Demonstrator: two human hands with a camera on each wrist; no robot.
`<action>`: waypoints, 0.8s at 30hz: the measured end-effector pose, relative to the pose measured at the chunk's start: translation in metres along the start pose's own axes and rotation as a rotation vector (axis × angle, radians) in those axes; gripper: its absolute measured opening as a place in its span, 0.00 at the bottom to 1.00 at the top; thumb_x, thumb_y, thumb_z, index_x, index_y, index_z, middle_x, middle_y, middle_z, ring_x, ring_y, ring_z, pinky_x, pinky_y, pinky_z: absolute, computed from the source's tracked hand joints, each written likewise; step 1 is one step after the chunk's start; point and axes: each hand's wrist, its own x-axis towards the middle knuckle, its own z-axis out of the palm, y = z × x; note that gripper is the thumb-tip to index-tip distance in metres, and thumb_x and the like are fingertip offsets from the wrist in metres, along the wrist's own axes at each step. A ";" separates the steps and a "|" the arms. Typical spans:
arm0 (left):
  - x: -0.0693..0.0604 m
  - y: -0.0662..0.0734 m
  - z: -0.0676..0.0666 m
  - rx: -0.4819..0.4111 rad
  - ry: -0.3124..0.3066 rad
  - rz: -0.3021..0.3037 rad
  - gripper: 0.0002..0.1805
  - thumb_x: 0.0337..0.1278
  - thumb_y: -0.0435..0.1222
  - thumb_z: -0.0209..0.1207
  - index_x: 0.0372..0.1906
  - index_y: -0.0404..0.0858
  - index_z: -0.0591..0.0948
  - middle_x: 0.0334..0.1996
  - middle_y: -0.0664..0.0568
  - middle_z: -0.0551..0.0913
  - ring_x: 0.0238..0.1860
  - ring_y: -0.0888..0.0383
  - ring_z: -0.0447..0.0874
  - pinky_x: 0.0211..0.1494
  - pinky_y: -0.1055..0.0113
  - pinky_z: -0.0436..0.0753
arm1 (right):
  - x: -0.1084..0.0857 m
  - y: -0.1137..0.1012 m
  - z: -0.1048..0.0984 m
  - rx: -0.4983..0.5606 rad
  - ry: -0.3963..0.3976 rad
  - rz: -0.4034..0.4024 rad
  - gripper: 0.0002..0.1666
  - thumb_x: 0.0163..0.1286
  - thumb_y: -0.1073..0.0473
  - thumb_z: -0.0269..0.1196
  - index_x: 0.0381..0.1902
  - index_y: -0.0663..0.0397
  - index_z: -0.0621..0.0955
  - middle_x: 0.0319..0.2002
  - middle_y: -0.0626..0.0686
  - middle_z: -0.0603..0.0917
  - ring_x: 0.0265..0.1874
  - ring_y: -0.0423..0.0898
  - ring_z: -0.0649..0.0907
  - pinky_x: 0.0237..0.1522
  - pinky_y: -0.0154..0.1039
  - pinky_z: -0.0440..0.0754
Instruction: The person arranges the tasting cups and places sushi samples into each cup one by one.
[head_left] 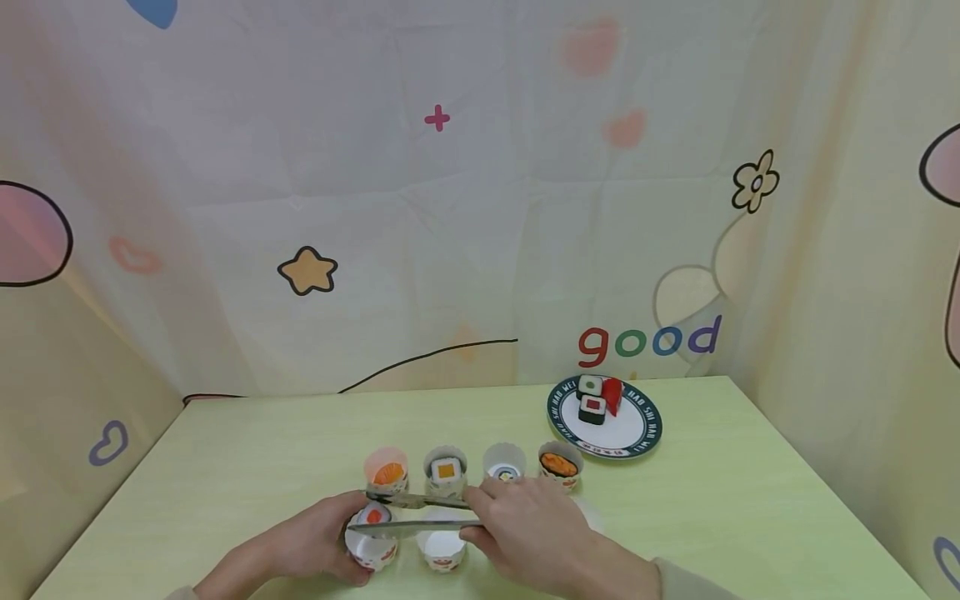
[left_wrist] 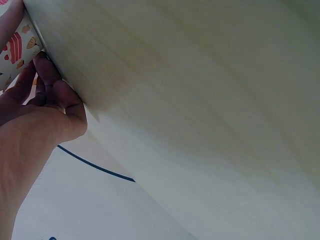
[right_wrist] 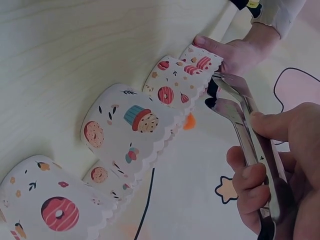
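Note:
In the head view, my left hand (head_left: 318, 537) grips a patterned paper baking cup (head_left: 375, 554) from its left side. My right hand (head_left: 532, 529) holds metal tongs (head_left: 427, 527), which point left across the cups. Between the tong tips, at the mouth of that cup, is a toy sushi roll (head_left: 373, 514) with a red-orange centre; whether it touches the cup's inside is unclear. The right wrist view shows the fingers wrapped round the tongs (right_wrist: 250, 125), with a dark piece at their tips. A white-lined cup (head_left: 442, 548) stands beneath the tong arms.
Behind stand cups holding toy sushi: an orange-topped piece (head_left: 388, 474), a white square piece (head_left: 446, 470), a roll (head_left: 506, 475) partly hidden, and an orange-topped dark piece (head_left: 558, 464). A dark-rimmed plate (head_left: 637, 429) bears several toy pieces at back right. A printed curtain borders the table.

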 end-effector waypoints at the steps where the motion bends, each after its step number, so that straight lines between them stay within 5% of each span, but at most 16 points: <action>1: 0.000 0.000 0.000 -0.006 0.000 0.003 0.33 0.43 0.30 0.80 0.56 0.39 0.77 0.49 0.56 0.83 0.49 0.57 0.79 0.57 0.66 0.75 | 0.000 0.000 0.000 0.001 0.001 -0.004 0.18 0.74 0.44 0.65 0.52 0.48 0.84 0.33 0.41 0.82 0.20 0.36 0.70 0.21 0.28 0.68; 14: 0.001 -0.002 0.001 -0.073 -0.024 0.056 0.32 0.45 0.28 0.78 0.58 0.40 0.78 0.50 0.57 0.83 0.49 0.60 0.78 0.56 0.69 0.75 | 0.001 -0.002 0.007 -0.017 -0.003 -0.025 0.17 0.74 0.45 0.66 0.50 0.49 0.83 0.30 0.40 0.79 0.19 0.36 0.69 0.22 0.29 0.68; 24: 0.002 -0.004 0.001 -0.025 -0.015 0.059 0.33 0.44 0.30 0.79 0.59 0.44 0.80 0.49 0.59 0.83 0.48 0.61 0.78 0.55 0.68 0.75 | 0.001 -0.003 0.007 0.000 -0.023 -0.019 0.17 0.74 0.44 0.65 0.50 0.49 0.82 0.30 0.40 0.79 0.18 0.36 0.69 0.21 0.30 0.67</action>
